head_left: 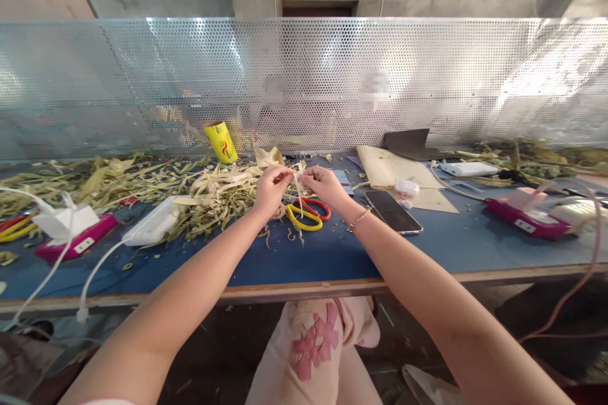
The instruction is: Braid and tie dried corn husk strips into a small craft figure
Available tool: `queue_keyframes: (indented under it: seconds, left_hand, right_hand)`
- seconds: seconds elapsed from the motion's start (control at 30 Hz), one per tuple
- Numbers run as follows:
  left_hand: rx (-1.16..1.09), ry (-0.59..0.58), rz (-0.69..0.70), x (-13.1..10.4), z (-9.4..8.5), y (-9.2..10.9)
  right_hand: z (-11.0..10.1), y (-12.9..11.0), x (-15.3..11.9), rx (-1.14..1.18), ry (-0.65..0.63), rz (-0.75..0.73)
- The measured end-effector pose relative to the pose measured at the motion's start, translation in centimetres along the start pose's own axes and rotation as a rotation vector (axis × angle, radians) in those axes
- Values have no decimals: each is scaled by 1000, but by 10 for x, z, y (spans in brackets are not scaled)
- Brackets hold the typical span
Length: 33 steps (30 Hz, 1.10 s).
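My left hand and my right hand meet over the middle of the blue table, fingertips pinched on a pale strip of dried husk. The strip's thin end hangs down between them. Just below lie scissors with yellow and red handles, their blades partly hidden. To the left of my left hand spreads a heap of dried husk strips. A bracelet circles my right wrist, and a black phone rests on the table to its right.
A perforated metal screen runs along the back. A yellow cardboard tube leans there. Magenta power strips with white cables sit at both sides, a white power bank at left. Beige card and an earphone case lie at right.
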State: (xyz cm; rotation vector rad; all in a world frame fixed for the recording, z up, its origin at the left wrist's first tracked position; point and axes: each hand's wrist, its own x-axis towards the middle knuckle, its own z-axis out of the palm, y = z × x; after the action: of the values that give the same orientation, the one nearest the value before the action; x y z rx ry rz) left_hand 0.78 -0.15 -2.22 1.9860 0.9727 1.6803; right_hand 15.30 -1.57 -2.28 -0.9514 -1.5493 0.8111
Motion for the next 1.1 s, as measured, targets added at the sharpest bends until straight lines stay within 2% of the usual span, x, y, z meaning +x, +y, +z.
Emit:
queue_keyframes:
  seconds: [0.37,0.53,0.73,0.93,1.1]
  left_hand:
    - [-194,-74,-139,-4,3,7]
    - [-325,-64,-273,-6,7,10]
    - [-597,-83,-478,-3,9,12]
    - [-707,-49,-557,-1,7,14]
    - [-745,-7,-559,0,6,11]
  right_hand:
    - [-1,1,1,-20,-19,-7]
    - [-3,-1,1,-46,-17,13]
    - [-1,2,1,-90,-13,-1]
    - [-1,-1,1,114,8,42]
    - [-3,-5,0,291,76,76]
